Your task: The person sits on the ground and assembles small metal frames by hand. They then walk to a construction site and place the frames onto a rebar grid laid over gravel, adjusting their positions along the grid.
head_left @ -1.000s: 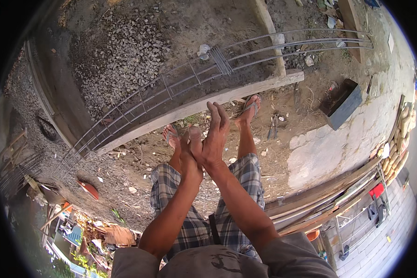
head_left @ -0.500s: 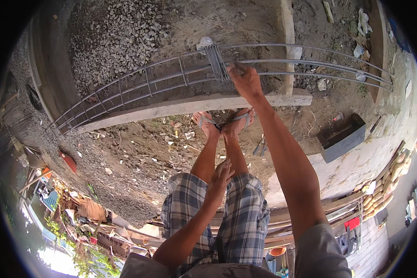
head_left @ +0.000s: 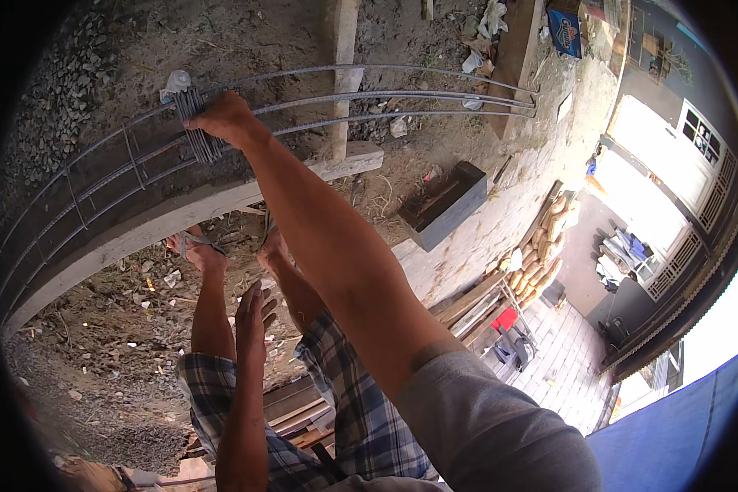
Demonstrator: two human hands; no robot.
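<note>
Several long ribbed steel rods [head_left: 418,95] run side by side across the upper view, with square stirrups tied along their left part. Around the rods sits a tight bundle of steel stirrups [head_left: 207,149]. My right hand [head_left: 225,120] reaches over the rods and is closed on the bundle's right side; the palm hides part of it and the fingertips are partly covered. My left hand [head_left: 254,316] hangs low in front of my legs, holding nothing, its fingers stretched out. A crumpled clear plastic piece [head_left: 177,80] lies at the bundle's far end.
A timber beam [head_left: 164,195] lies between my feet and the rods, meeting an upright plank [head_left: 342,115]. To the right sits a dark rectangular box [head_left: 443,205]. Gravel [head_left: 57,107] covers the far left. Stacked sacks [head_left: 541,250] and boards stand farther right.
The view has swung to the right, so the rods and bundle appear farther left. My right hand has come farther over the bundle. The left hand still hangs low.
</note>
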